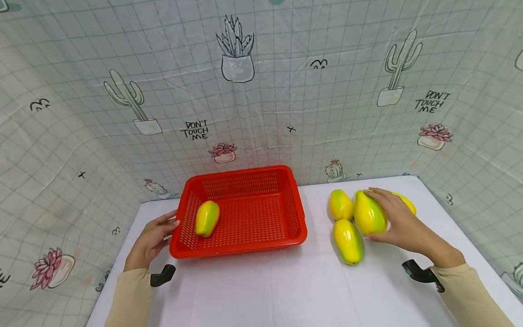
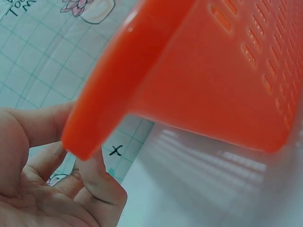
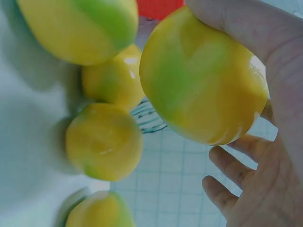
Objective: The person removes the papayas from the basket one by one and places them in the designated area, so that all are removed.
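Mangoes [image 1: 347,218], basket [image 1: 245,247] on white table [image 1: 286,290]

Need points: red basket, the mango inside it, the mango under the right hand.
red basket [image 1: 301,236]: head view, front right rim corner.
mango in basket [image 1: 207,218]: head view, middle of fruit.
held mango [image 1: 367,214]: head view, bare left flank beside the right hand [image 1: 402,222].

Staged booth: cactus-print backdrop [image 1: 261,91], white table [image 1: 286,290]

The head view looks forward and down from above the near edge of the tabletop [image 1: 286,290], taking in its whole width up to the patterned curtain [image 1: 261,91]. The left wrist view sits very close under the red basket's [image 2: 213,80] left rim. The right wrist view looks up at the mangoes [image 3: 104,139] near the right edge; both share these with the head view.
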`<state>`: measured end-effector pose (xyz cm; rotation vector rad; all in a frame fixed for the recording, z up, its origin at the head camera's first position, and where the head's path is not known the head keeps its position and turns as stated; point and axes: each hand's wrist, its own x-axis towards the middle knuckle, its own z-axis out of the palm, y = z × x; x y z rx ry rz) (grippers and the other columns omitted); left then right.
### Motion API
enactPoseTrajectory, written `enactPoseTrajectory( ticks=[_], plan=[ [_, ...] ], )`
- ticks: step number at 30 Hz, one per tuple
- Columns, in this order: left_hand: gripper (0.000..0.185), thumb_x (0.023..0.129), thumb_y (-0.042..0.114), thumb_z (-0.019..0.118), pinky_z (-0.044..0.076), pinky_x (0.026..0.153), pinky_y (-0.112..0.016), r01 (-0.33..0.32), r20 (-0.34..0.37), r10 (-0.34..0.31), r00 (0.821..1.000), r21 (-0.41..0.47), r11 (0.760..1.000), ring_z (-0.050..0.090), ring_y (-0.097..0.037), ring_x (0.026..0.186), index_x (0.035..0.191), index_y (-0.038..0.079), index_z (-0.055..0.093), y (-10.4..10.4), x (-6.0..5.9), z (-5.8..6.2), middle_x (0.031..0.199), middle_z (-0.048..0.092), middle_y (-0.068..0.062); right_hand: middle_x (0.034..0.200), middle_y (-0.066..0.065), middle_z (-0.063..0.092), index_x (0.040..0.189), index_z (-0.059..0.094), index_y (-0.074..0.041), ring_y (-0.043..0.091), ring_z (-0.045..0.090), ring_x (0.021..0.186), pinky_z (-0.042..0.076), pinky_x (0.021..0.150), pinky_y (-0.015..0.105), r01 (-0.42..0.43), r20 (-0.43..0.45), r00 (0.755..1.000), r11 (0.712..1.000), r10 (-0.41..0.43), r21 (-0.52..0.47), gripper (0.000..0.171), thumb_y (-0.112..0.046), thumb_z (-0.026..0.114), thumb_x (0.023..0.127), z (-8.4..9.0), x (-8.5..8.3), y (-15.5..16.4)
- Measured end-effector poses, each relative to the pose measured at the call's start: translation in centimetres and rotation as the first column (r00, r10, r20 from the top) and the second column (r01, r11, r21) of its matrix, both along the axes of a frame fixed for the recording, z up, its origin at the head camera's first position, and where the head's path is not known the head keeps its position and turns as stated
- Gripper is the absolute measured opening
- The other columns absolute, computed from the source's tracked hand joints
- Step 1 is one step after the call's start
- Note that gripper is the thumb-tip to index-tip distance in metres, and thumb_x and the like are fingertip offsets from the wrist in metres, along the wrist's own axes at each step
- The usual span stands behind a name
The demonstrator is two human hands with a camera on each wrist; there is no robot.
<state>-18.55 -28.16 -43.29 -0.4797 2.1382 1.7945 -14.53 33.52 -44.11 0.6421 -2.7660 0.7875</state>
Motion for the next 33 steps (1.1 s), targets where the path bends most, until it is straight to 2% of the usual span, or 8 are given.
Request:
enactPoseTrajectory(
  ticks=[7, 16, 23, 33],
  plan=[
    [0.066, 0.110, 0.022, 0.057, 0.056, 0.082, -0.022, 0.007, -0.001, -0.007, 1.000, -0.011, 1.000, 0.059, -0.010, 0.102, 0.168, 0.012, 0.028, 0.0, 0.1, -0.1, 0.165, 0.037, -0.023, 0.157, 0.031, 0.038, 0.156, 0.041, -0.001, 0.057, 0.034, 0.139, 0.029, 0.107, 0.081, 0.016, 0.013, 1.000, 0.999, -0.015, -0.028, 0.111, -0.020, 0.102, 0.064, -1.1, 1.1, 1.2],
    [0.067, 0.110, 0.024, 0.058, 0.056, 0.084, -0.022, 0.006, 0.002, -0.006, 1.000, -0.002, 1.000, 0.060, -0.010, 0.104, 0.168, 0.012, 0.027, 0.0, 0.0, -0.1, 0.167, 0.034, -0.024, 0.153, 0.034, 0.042, 0.152, 0.045, 0.001, 0.058, 0.040, 0.134, 0.035, 0.100, 0.080, 0.024, 0.021, 0.999, 1.000, -0.025, 0.016, 0.112, -0.022, 0.104, 0.060, -2.8, 2.0, 1.9],
    [0.067, 0.110, 0.024, 0.058, 0.057, 0.084, -0.022, 0.002, 0.004, -0.002, 1.000, 0.007, 1.000, 0.060, -0.010, 0.104, 0.168, 0.012, 0.027, -0.1, -0.1, -0.2, 0.167, 0.033, -0.024, 0.156, 0.035, 0.039, 0.154, 0.043, -0.001, 0.060, 0.037, 0.135, 0.034, 0.100, 0.081, 0.015, 0.039, 0.999, 1.000, -0.016, 0.020, 0.114, -0.023, 0.104, 0.060, -3.9, 2.7, 2.1],
    [0.067, 0.110, 0.023, 0.058, 0.057, 0.084, -0.022, -0.004, 0.006, 0.004, 1.000, 0.013, 1.000, 0.059, -0.012, 0.106, 0.169, 0.012, 0.027, 0.0, -0.1, -0.3, 0.167, 0.033, -0.023, 0.156, 0.030, 0.040, 0.155, 0.043, -0.004, 0.055, 0.038, 0.135, 0.035, 0.099, 0.080, -0.010, 0.008, 1.000, 1.000, 0.010, 0.011, 0.116, -0.020, 0.104, 0.059, -4.9, 3.8, 2.3]
  ],
)
